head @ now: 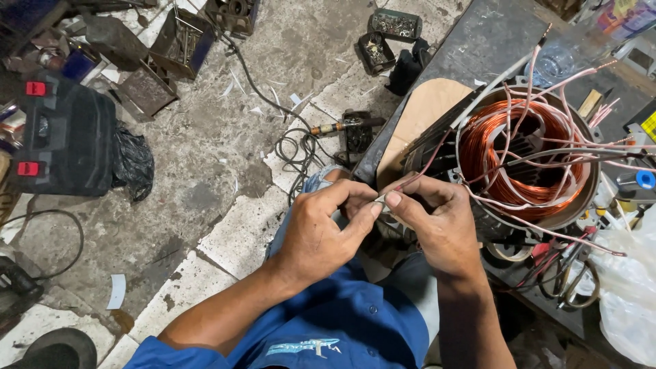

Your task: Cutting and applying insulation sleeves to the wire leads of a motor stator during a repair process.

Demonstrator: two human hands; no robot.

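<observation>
My left hand (321, 229) and my right hand (437, 219) meet in front of me, and their fingertips pinch the end of a thin pinkish lead wire (418, 172). That wire runs up to a motor stator (526, 154) on the dark workbench (478, 41). Copper windings (492, 154) fill the stator's round bore. Several more pink sleeved leads (553, 89) stick out around its rim. Both hands hold the same wire end, just left of the stator housing.
A black tool case with red latches (65, 133) lies on the cracked concrete floor at left. Open metal boxes (181, 37), trays of small parts (396, 24), a coiled cable (297, 147) and a plastic bag (625, 294) lie around. A wooden board (424, 109) leans by the bench.
</observation>
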